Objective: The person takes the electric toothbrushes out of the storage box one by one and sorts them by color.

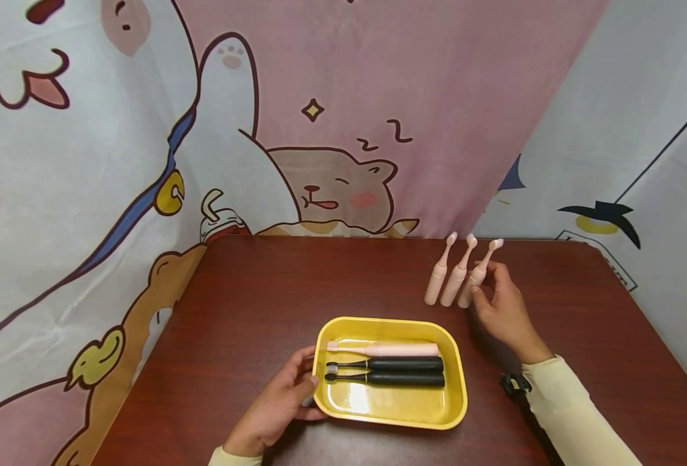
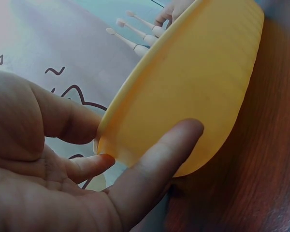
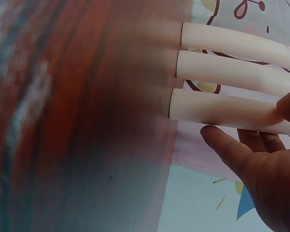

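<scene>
Three pale pink electric toothbrushes stand upright in a row at the back right: the left one (image 1: 436,283), the middle one (image 1: 454,285) and the right one (image 1: 474,278). My right hand (image 1: 505,312) holds the right toothbrush, thumb and fingers on either side of its handle (image 3: 217,106). My left hand (image 1: 281,398) grips the left end of a yellow tray (image 1: 390,421). One of its digits lies along the outer wall (image 2: 183,87) in the left wrist view. Inside the tray lie a pink toothbrush (image 1: 401,350) and two black ones, the upper (image 1: 407,364) and the lower (image 1: 407,378).
The dark red-brown table (image 1: 250,310) ends at the back against a cartoon-printed cloth (image 1: 465,97). Cloth also hangs along the left and right sides. A dark band (image 1: 515,384) is on the right wrist.
</scene>
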`<state>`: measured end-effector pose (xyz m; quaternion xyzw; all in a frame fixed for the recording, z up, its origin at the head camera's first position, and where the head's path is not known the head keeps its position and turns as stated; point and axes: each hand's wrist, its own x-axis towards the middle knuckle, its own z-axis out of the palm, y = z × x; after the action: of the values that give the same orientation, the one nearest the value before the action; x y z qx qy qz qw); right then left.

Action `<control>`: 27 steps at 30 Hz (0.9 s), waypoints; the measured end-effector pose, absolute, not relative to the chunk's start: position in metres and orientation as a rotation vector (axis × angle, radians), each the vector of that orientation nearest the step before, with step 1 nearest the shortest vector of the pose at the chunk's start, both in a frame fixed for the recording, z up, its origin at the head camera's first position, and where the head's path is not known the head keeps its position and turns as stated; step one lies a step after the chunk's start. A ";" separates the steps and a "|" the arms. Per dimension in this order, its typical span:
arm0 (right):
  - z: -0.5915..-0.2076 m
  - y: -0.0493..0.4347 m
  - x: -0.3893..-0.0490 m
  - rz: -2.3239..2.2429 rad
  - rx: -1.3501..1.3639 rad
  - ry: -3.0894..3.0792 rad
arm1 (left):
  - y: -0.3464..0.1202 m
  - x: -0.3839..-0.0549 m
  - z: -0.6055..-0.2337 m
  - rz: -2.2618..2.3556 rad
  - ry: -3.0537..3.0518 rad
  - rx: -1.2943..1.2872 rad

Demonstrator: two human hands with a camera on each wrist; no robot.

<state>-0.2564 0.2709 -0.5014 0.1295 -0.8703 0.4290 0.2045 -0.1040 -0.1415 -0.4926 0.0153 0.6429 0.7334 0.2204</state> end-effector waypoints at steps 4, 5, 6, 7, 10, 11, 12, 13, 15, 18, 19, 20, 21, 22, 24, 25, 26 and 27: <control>-0.501 0.271 -0.257 1.193 0.360 -2.432 | -0.142 -0.104 -0.493 2.029 1.774 0.044; -0.501 0.271 -0.257 1.191 0.359 -2.436 | -0.142 -0.104 -0.493 2.028 1.775 0.044; -0.501 0.271 -0.257 1.193 0.357 -2.441 | -0.142 -0.104 -0.493 2.027 1.777 0.044; -0.500 0.272 -0.257 1.194 0.354 -2.445 | -0.142 -0.104 -0.493 2.027 1.776 0.045; -0.500 0.272 -0.257 1.189 0.339 -2.465 | -0.142 -0.104 -0.492 2.026 1.775 0.046; -0.501 0.272 -0.257 1.186 0.334 -2.474 | -0.142 -0.104 -0.492 2.024 1.777 0.044; -0.501 0.272 -0.257 1.186 0.327 -2.480 | -0.142 -0.104 -0.492 2.023 1.777 0.045; -0.500 0.272 -0.257 1.181 0.324 -2.485 | -0.142 -0.104 -0.491 2.022 1.776 0.046; -0.500 0.272 -0.257 1.174 0.321 -2.495 | -0.142 -0.104 -0.491 2.021 1.779 0.049; -0.499 0.272 -0.256 1.183 0.319 -2.495 | -0.142 -0.104 -0.490 2.017 1.783 0.048; -0.499 0.272 -0.256 1.186 0.320 -2.494 | -0.142 -0.104 -0.490 2.018 1.782 0.049; -0.499 0.273 -0.256 1.187 0.319 -2.493 | -0.142 -0.104 -0.490 2.021 1.778 0.049; -0.499 0.273 -0.256 1.189 0.316 -2.492 | -0.142 -0.103 -0.490 2.022 1.774 0.049; -0.499 0.273 -0.255 1.190 0.310 -2.493 | -0.141 -0.103 -0.491 2.023 1.769 0.049; -0.499 0.274 -0.254 1.182 0.290 -2.504 | -0.141 -0.103 -0.491 2.026 1.761 0.051; -0.499 0.274 -0.254 1.183 0.276 -2.510 | -0.141 -0.103 -0.491 2.028 1.758 0.052; -0.498 0.274 -0.253 1.181 0.257 -2.517 | -0.141 -0.103 -0.491 2.027 1.757 0.052; -0.497 0.274 -0.252 1.175 0.232 -2.527 | -0.141 -0.103 -0.491 2.027 1.761 0.052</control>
<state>-0.2522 0.2744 -0.4975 0.0819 -0.8902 0.4140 0.1715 -0.1034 -0.1409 -0.4915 0.0189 0.6388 0.7351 0.2261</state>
